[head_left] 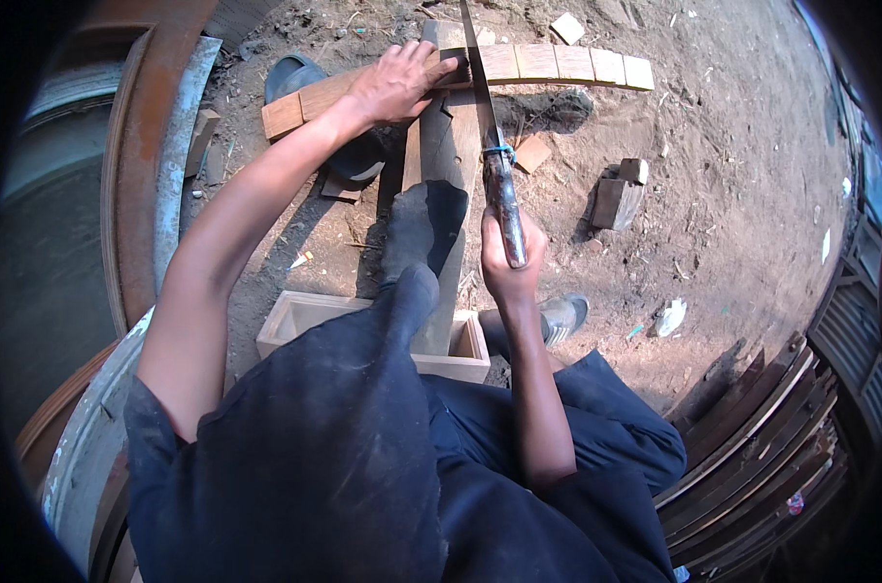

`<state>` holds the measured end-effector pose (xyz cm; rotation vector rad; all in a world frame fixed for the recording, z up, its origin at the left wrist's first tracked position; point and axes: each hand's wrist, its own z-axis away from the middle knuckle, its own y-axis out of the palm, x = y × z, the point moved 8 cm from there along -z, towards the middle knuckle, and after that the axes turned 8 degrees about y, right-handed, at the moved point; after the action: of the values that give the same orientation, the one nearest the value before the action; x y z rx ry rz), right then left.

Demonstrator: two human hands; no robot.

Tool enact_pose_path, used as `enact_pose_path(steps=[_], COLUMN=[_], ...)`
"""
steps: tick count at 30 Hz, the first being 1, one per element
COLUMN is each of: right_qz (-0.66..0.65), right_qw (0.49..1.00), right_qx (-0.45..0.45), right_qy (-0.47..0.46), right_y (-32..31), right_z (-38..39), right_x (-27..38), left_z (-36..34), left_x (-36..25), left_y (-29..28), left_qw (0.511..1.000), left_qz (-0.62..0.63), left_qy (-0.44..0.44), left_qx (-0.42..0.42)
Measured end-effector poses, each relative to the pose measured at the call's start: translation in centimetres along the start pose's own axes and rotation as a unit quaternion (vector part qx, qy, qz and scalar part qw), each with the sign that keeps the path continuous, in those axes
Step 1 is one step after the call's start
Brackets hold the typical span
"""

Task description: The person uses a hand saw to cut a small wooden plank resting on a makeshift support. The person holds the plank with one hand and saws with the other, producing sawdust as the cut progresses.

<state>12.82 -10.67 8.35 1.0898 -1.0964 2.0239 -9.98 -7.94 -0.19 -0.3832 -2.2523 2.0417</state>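
Note:
A long, slightly curved wooden strip (538, 62) lies crosswise over a thick wooden beam (451, 146), with several lines marked across it. My left hand (394, 85) grips the strip over the beam, fingers bent around it. In my right hand (512, 248) is the worn handle of a handsaw (500, 185), with blue cord tied where the blade begins. The blade points away from me and crosses the strip just right of my left fingers; I cannot tell how deep it sits in the wood. My foot, in a dark sock (417, 228), rests along the beam.
Under the beam's near end stands an open wooden box (300, 309). Wood offcuts (617, 202) and a square scrap (532, 154) lie on the dirt ground. A dark sandal (361, 160) is beneath the strip. Stacked boards (752, 437) are at right, wooden frames (135, 175) at left.

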Motion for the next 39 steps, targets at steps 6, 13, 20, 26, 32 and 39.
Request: enact_pose_path(steps=[6,13,20,26,32,39], right_qz=[0.038,0.005,0.013,0.024,0.004,0.021], right_qw=[0.999,1.0,1.0,0.999,1.0,1.0], right_qx=[0.003,0.004,-0.001,0.001,0.015,-0.013], right_qy=[-0.016,-0.017,-0.013,-0.026,-0.004,-0.019], right_y=[-0.1,0.2,-0.2,0.2,0.4,-0.2], right_z=[0.4,-0.3,-0.4,-0.2,-0.2,0.0], right_x=[0.7,0.8,0.6,1.8,1.3,1.1], left_z=[0.1,0.2,0.0,-1.1,-2.5,-1.9], left_x=[0.1,1.5,-0.7,-2.5,-2.0,-2.4], left_y=[0.0,-1.7,-2.5,-1.2,-0.2,-0.6], left_qw=[1.0,0.977,0.986,0.991,0.96,0.983], left_qz=[0.004,0.104,0.071,-0.093,-0.077,-0.113], left_qy=[0.002,-0.119,-0.094,-0.091,-0.268,-0.133], left_qx=[-0.009,-0.143,-0.118,-0.011,-0.036,-0.061])
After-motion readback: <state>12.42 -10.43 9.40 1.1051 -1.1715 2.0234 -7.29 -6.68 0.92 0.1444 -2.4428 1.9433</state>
